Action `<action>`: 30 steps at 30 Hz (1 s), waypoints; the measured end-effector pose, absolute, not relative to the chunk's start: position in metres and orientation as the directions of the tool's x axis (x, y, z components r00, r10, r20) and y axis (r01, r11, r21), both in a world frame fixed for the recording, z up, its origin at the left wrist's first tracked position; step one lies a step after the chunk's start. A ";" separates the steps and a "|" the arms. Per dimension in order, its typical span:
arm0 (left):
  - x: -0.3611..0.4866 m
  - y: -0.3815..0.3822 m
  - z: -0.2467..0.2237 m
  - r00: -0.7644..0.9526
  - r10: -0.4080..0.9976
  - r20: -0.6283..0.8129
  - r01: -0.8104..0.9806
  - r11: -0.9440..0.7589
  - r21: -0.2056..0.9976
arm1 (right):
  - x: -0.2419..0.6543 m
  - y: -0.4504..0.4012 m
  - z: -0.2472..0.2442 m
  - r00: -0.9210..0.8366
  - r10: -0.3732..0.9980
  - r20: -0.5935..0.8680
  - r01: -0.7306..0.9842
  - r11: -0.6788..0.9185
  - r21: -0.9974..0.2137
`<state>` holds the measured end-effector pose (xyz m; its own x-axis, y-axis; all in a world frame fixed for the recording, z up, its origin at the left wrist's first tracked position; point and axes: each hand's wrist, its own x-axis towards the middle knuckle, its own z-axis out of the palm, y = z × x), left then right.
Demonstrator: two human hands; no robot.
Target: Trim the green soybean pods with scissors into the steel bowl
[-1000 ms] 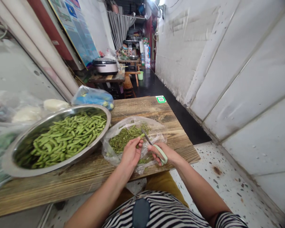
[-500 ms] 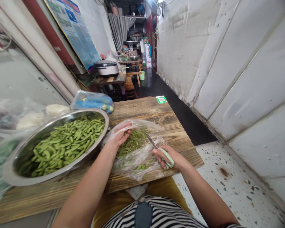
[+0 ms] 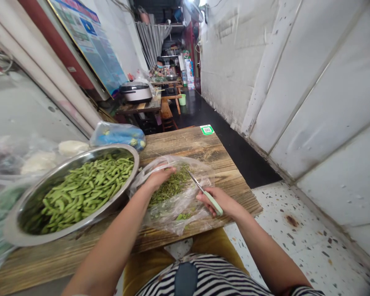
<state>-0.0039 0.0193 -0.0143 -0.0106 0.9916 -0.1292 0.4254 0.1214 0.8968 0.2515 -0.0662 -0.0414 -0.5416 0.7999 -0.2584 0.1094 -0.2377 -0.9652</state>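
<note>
My right hand [image 3: 214, 200] is closed round the pale green handles of a pair of scissors [image 3: 198, 181], whose metal blades point up and left over the bag. A clear plastic bag [image 3: 200, 211] lies spread on the wooden table, with chopped green trimmings [image 3: 169, 190] inside. My left hand [image 3: 159, 176] reaches into the bag at its upper left, partly under the film. Its fingers stretch out over the trimmings, and I see nothing held in them. To the left stands a large metal bowl [image 3: 135, 158] of green soybean pods [image 3: 91, 187].
Behind the bowl lies a bag with blue wrapping [image 3: 119, 135]; other plastic bags [image 3: 6, 205] crowd the left. A green QR-code card [image 3: 206, 130] sits at the table's far edge. Farther back are a cooker [image 3: 136, 92] and a person [image 3: 158, 69] at another table.
My left hand has turned palm down, its fingers reaching slightly farther right. The scissors have rotated, so the handles now show edge-on. A person has come into view at the back table.
</note>
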 end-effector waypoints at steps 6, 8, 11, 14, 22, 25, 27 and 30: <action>0.013 -0.030 0.001 0.080 0.958 -0.275 0.070 0.270 0.960 | 0.258 -0.065 -0.020 -0.533 0.841 -0.091 0.422 0.171 -0.890; 0.016 -0.039 0.004 0.066 0.956 -0.287 0.013 0.287 0.958 | 0.256 -0.066 -0.014 -0.535 0.841 -0.081 0.483 0.226 -0.846; 0.020 -0.048 0.006 0.080 0.950 -0.301 -0.012 0.303 0.953 | 0.251 -0.069 -0.008 -0.564 0.820 -0.093 0.504 0.253 -0.826; 0.022 -0.053 0.004 0.066 0.954 -0.294 -0.041 0.297 0.954 | 0.244 -0.071 -0.007 -0.574 0.814 -0.083 0.490 0.261 -0.832; 0.015 -0.056 -0.003 0.110 0.921 -0.375 0.005 0.376 0.926 | 0.234 -0.069 -0.022 -0.514 0.855 -0.072 0.497 0.228 -0.838; 0.015 -0.055 -0.004 0.136 0.910 -0.391 -0.001 0.395 0.919 | 0.234 -0.068 -0.025 -0.502 0.858 -0.111 0.456 0.153 -0.877; 0.017 -0.054 -0.004 0.160 0.915 -0.371 -0.113 0.391 0.914 | 0.236 -0.069 -0.025 -0.500 0.847 -0.180 0.394 0.038 -0.918; 0.018 -0.053 -0.003 0.180 0.921 -0.344 -0.276 0.383 0.881 | 0.240 -0.073 -0.024 -0.528 0.826 -0.197 0.307 -0.031 -0.951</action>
<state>0.0180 -0.0525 -0.0030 0.1800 0.9214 -0.3445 -0.2761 0.3835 0.8813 0.2401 -0.0726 -0.0243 -0.5279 0.8261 -0.1973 0.3067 -0.0312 -0.9513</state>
